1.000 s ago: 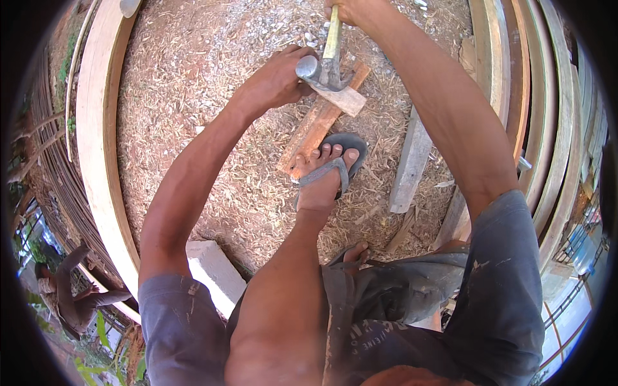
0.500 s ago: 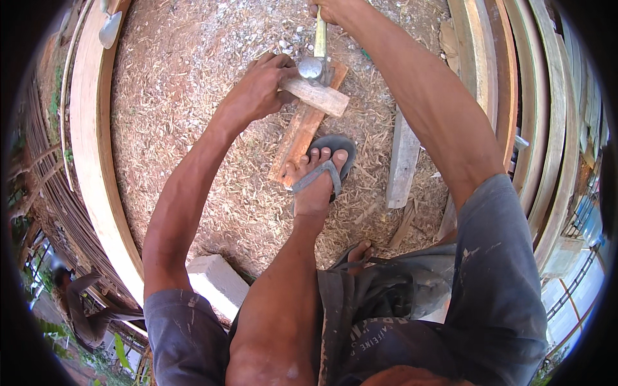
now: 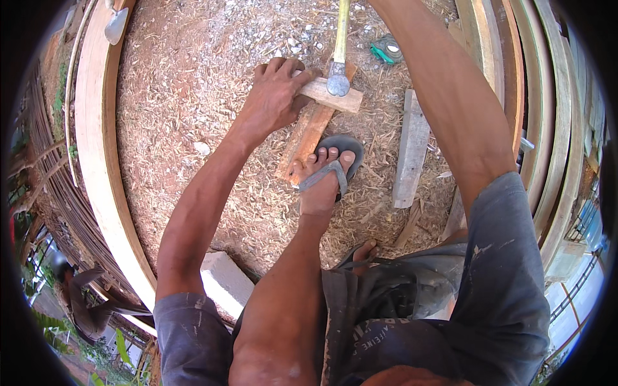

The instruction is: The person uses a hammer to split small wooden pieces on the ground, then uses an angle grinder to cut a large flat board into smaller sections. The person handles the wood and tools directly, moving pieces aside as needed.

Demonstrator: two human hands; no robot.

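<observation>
My left hand (image 3: 273, 96) grips a short pale wooden block (image 3: 341, 96) by its left end, fingers curled round it. The block lies crosswise over a reddish-brown board (image 3: 306, 148) on the ground. My foot (image 3: 320, 193) in a grey flip-flop presses on the board's near end. A hammer (image 3: 338, 82) with a round metal face and a yellowish handle overlaps the block's right half; whether it touches cannot be told. Its handle runs up out of the picture. My right forearm (image 3: 444, 83) also leaves at the top edge, so my right hand is out of sight.
A green and grey object (image 3: 386, 50) lies beyond the board. To the right are a grey timber piece (image 3: 411, 151) and stacked long planks (image 3: 534, 96). A long pale beam (image 3: 96, 128) with a trowel (image 3: 116, 26) borders the left. Someone else (image 3: 84, 296) is at lower left.
The hammer head has shifted right along the block, toward its free end. My right hand has gone out past the top edge. The view has shifted slightly, uncovering the green and grey object.
</observation>
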